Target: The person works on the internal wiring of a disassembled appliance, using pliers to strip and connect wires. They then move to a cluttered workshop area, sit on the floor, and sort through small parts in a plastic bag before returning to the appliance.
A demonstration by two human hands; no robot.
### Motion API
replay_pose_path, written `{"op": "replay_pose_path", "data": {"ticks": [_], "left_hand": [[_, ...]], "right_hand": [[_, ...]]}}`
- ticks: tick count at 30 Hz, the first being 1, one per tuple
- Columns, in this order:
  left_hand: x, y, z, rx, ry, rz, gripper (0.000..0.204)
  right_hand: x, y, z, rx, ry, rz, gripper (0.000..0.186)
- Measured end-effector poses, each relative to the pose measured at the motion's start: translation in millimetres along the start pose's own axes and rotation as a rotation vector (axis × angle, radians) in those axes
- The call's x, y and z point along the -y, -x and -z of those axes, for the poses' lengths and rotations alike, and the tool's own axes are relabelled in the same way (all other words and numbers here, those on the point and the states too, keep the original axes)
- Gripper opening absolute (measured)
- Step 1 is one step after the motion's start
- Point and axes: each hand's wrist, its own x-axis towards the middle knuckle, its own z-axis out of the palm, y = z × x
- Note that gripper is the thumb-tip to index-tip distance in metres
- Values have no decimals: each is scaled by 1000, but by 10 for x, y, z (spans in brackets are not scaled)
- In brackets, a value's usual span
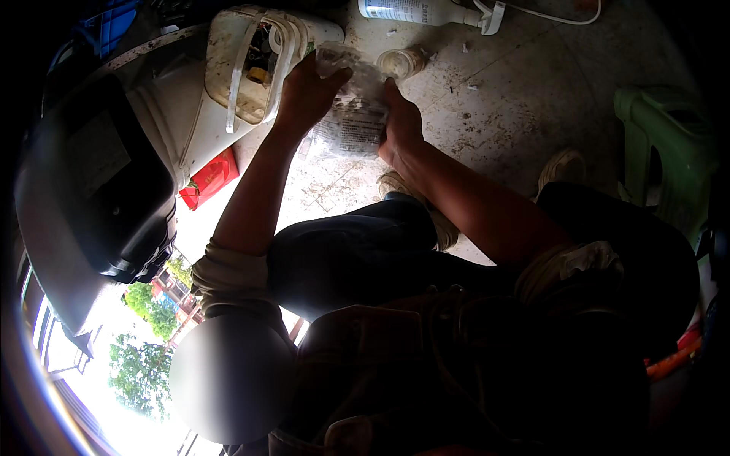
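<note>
Head view — how does the grip look?

Narrow on both sides: the left hand (308, 97) and the right hand (403, 125) hold a clear plastic package (351, 125) with dark print, the left at its upper left, the right along its right edge.

Where is that package, exactly?

Near the top middle, over the stained floor (502, 137); I cannot tell whether it touches down.

And around it?

An off-white bucket (220, 85) with small things inside is just left of the left hand. A small round tub (401, 63) sits just beyond the right hand. Farther up, a spray bottle (418, 11) lies sideways — and a green stool (673, 140) stands well apart, right.
</note>
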Motion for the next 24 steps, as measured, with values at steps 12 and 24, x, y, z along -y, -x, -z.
{"op": "replay_pose_path", "data": {"ticks": [12, 24], "left_hand": [[69, -33, -16, 1, 29, 16, 34], [8, 5, -12, 96, 210, 102, 35]], "right_hand": [[-20, -77, 52, 28, -40, -5, 38], [-39, -78, 76, -71, -15, -6, 40]]}}
